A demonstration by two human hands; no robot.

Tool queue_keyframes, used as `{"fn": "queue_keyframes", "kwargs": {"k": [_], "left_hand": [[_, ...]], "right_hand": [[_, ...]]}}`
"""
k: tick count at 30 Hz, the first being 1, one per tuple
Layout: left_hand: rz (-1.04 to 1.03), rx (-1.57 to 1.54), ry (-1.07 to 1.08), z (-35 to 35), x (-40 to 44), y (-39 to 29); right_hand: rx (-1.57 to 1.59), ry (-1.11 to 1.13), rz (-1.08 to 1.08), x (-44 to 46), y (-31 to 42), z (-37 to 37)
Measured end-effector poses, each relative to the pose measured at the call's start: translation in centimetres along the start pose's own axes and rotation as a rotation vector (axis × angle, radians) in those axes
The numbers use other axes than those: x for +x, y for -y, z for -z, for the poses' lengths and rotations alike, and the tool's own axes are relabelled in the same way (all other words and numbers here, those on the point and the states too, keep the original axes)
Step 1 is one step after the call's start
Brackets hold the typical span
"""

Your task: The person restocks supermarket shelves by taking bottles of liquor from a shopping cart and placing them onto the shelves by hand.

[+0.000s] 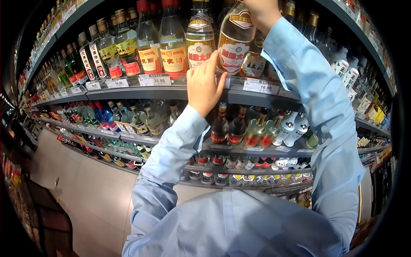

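Observation:
My right hand [262,13] is closed around the neck of a clear glass liquor bottle [234,39], at the top of the head view. The bottle leans slightly, and its cream label carries red characters. Its cap is out of frame. Stretched toward the shelf edge, my left hand [205,88] is open, with its fingertips in front of the gap between that bottle and a matching liquor bottle [200,36] on the left. Whether the fingertips touch glass, I cannot tell. Both sleeves are light blue.
The upper shelf [171,89] holds several more bottles, including red-capped bottles [172,43] and yellow-labelled ones [126,45]. Price tags [260,86] line its front edge. Lower shelves carry dark bottles [219,124] and white bottles [295,130]. Tiled floor [98,184] lies at lower left.

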State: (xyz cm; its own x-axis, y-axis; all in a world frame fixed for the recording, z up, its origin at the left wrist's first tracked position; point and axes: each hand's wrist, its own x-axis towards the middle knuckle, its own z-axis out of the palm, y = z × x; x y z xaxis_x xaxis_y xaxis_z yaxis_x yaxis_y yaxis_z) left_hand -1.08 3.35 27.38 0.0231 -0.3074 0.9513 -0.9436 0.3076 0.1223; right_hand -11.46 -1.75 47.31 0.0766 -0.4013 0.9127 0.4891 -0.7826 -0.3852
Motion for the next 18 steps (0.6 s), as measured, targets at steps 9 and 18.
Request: {"fn": "queue_keyframes", "kwargs": {"k": [9,18], "left_hand": [[-0.045,0.052,0.024,0.3,-0.7,-0.2],[-0.151,0.109,0.036,0.3,-1.0,0.0]], "right_hand": [[-0.007,0.001,-0.159,-1.6,-1.8,0.4],[-0.022,0.106,-0.432,0.9,-4.1,0.6]]}}
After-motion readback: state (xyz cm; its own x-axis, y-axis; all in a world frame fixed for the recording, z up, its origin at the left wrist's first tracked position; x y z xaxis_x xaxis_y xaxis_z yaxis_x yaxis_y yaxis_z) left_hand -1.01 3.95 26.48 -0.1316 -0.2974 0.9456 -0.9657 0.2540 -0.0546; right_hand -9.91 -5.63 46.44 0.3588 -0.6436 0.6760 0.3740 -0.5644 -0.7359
